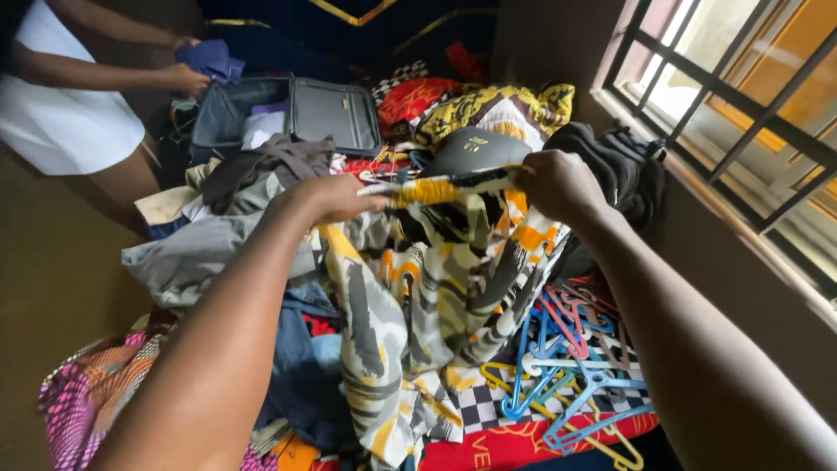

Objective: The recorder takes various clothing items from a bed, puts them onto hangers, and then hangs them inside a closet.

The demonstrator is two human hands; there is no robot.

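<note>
Fingers of the left hand (336,196) and right hand (558,181) pinch a patterned shirt (418,288) over the messy bed (514,445), near hangers (567,366).

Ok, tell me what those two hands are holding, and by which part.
Both hold one patterned grey, yellow and white garment by its top edge: left hand at one end, right hand at the other, the rest hanging down.

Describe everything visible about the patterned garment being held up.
The patterned garment looks like thin, soft fabric printed in grey, white, yellow and orange patches. The left hand and right hand grip its top edge, stretched level between them. The rest hangs loose and creased, its lower end reaching the clothes pile below.
</note>
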